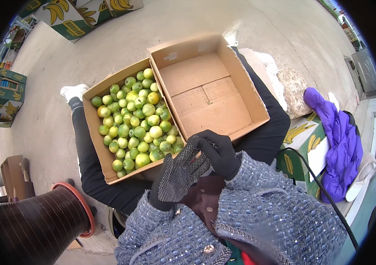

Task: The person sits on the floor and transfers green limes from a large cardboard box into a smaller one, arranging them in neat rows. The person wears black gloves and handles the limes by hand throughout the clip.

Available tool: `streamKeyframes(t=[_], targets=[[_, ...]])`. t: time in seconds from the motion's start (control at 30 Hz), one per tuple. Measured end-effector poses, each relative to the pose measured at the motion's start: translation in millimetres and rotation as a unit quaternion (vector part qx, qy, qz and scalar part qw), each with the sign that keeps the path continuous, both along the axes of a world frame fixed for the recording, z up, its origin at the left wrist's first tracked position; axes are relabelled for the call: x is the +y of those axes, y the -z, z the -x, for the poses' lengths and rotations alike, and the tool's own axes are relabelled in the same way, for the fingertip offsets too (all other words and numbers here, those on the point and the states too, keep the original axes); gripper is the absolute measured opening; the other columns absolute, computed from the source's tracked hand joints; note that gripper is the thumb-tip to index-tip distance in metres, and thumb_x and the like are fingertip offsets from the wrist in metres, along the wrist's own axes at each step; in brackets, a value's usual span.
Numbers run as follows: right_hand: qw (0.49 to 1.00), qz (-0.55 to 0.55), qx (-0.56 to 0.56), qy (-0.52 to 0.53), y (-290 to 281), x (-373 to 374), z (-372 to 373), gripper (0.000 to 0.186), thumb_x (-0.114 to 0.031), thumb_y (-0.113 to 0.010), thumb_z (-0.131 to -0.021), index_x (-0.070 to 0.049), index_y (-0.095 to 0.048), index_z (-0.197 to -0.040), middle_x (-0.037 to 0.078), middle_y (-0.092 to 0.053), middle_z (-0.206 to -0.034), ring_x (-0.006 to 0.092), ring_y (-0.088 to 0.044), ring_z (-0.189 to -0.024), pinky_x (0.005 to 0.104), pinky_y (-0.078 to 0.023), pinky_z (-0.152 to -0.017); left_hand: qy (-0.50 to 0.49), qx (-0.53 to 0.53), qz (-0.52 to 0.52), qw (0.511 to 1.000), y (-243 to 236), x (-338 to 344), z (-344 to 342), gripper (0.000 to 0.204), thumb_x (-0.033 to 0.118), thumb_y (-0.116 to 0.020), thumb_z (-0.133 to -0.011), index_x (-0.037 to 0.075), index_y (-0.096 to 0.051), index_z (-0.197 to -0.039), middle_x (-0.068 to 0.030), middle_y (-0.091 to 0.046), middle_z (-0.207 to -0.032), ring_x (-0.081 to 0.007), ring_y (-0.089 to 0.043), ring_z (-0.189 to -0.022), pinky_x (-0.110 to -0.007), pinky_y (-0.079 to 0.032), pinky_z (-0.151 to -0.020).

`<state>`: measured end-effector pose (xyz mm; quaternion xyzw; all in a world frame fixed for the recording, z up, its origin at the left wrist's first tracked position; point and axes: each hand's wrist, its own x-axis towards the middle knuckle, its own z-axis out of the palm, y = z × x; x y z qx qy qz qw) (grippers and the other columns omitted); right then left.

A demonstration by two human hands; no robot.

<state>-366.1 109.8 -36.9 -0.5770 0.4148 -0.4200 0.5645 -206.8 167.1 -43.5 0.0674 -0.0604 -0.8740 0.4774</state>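
Observation:
Both my hands wear black gloves with grey dotted palms. My left hand is raised palm up with its fingers stretched out. My right hand lies over those fingertips, its fingers closed on the left glove near the fingers. Just beyond them, a cardboard box of green and yellowish round citrus fruit rests across my legs at the left. A second cardboard box, with nothing in it, sits beside it at the right.
Banana cartons stand at the upper left and far left. A brown cylinder with a red rim is at lower left. At right are a stone, a banana carton, a purple jacket and a black cord.

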Motion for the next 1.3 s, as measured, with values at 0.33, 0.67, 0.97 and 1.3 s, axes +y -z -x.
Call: streamKeyframes(t=[0.33, 0.67, 0.97, 1.3], targets=[[0.996, -0.036, 0.048, 0.059, 8, -26, 2, 0.019, -0.018, -0.056, -0.096, -0.003, -0.066, -0.103, 0.002, -0.058, -0.065, 0.0049, -0.050, -0.053, 0.0219, -0.041, -0.050, -0.145, -0.497, 0.128, 0.846, -20, -3, -47, 0.050, 0.026, -0.050, -0.097, -0.004, -0.043, -0.138, -0.0189, -0.049, -0.136, -0.0280, -0.047, -0.126, -0.036, -0.034, -0.108], [0.985, 0.049, 0.164, -0.024, 11, -82, -12, 0.040, -0.031, -0.067, -0.089, -0.006, -0.061, -0.119, 0.012, -0.068, -0.105, 0.0195, -0.066, -0.089, 0.0310, -0.052, -0.081, 0.089, -0.952, 0.246, 0.156, 55, -127, -22, 0.023, 0.016, -0.066, -0.079, 0.012, -0.064, -0.101, -0.0142, -0.058, -0.106, -0.0340, -0.063, -0.094, -0.045, -0.054, -0.073], [0.943, 0.147, 0.261, -0.144, -10, -107, -14, 0.055, -0.029, -0.061, -0.092, -0.013, -0.041, -0.141, 0.013, -0.059, -0.114, 0.0246, -0.065, -0.090, 0.0358, -0.053, -0.079, -0.149, -0.618, 0.117, 0.763, 35, -116, -63, 0.039, 0.014, -0.058, -0.093, 0.000, -0.051, -0.130, -0.0089, -0.065, -0.101, -0.0111, -0.060, -0.077, -0.025, -0.049, -0.064], [0.993, -0.108, -0.034, 0.025, 74, -186, -40, 0.037, -0.016, -0.066, -0.089, -0.001, -0.058, -0.121, 0.009, -0.067, -0.096, 0.0141, -0.065, -0.080, 0.0268, -0.054, -0.071, -0.280, -0.770, 0.150, 0.554, 44, -170, -59, 0.044, 0.014, -0.053, -0.096, -0.001, -0.046, -0.137, -0.0134, -0.066, -0.103, -0.0186, -0.063, -0.094, -0.031, -0.049, -0.082]])
